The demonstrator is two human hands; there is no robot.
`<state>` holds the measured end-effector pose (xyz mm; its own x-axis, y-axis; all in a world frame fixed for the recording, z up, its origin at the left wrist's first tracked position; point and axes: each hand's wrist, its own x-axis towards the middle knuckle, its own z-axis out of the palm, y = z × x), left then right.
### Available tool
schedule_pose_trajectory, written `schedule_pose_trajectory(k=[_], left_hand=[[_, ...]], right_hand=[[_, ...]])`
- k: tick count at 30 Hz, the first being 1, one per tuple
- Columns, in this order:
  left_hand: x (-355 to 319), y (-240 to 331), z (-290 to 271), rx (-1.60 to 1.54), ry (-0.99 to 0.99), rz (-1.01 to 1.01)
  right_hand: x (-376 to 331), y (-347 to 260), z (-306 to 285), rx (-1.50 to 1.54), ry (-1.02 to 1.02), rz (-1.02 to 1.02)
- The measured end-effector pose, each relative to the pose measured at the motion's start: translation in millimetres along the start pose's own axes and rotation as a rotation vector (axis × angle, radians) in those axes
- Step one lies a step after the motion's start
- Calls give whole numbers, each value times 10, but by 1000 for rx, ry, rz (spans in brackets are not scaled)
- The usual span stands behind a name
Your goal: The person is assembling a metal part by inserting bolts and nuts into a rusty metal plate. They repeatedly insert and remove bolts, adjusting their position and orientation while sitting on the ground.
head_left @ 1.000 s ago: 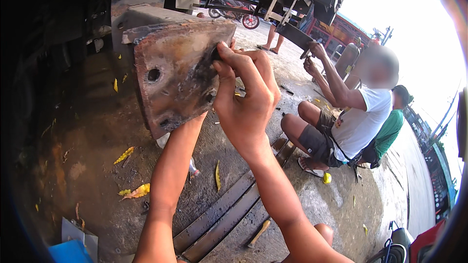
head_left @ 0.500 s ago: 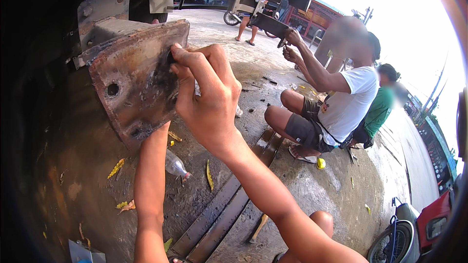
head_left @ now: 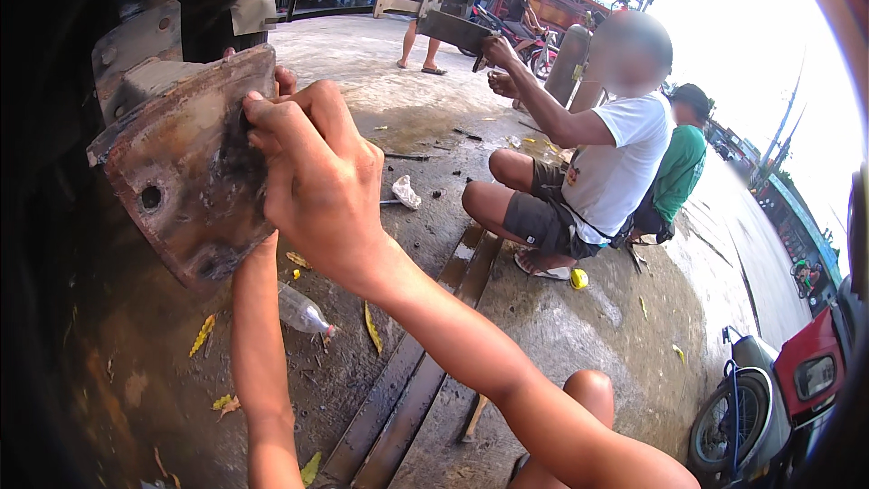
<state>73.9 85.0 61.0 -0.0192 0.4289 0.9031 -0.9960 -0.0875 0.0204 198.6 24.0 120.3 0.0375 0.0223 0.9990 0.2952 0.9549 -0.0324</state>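
Observation:
A rusty, curved metal plate (head_left: 195, 158) with bolt holes stands out in front of a bracket (head_left: 140, 36) under a vehicle's frame. My right hand (head_left: 326, 158) is at the plate's right part, thumb and forefinger pinched against its dark, greasy face. Whatever lies between those fingertips is too small or hidden to name. Up behind the plate goes my left forearm (head_left: 261, 335). Only a few fingertips of my left hand (head_left: 285, 81) show past the plate's upper right edge; its grip is hidden.
Two long metal bars (head_left: 412, 371) lie on the wet concrete beside a wooden handle (head_left: 473, 418), a plastic bottle (head_left: 303, 310) and leaves. At right, a co-worker in a white shirt (head_left: 606, 172) squats, hands on a hanging bracket (head_left: 457, 30). A motorcycle (head_left: 733, 426) stands lower right.
The view has turned, so the plate and my hands sit farther left in it. More of my left fingertips show past the plate's edge. My right fingertips stay against the plate.

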Motion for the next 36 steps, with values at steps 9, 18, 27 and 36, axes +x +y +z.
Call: schedule_pose_trajectory(k=[9,18,27,36], left_hand=[[-302,221,-355,12,-2,5],[-352,283,-459,14,-7,8],[-402,323,-461,125,73,47],[-314,325,-251,659,361,85]], right_hand=[[-11,28,21,-30,6,-26],[11,118,14,-90,-41,-104],[127,205,-76,-449,-154,-391],[233,282,34,-520,-199,-345]])
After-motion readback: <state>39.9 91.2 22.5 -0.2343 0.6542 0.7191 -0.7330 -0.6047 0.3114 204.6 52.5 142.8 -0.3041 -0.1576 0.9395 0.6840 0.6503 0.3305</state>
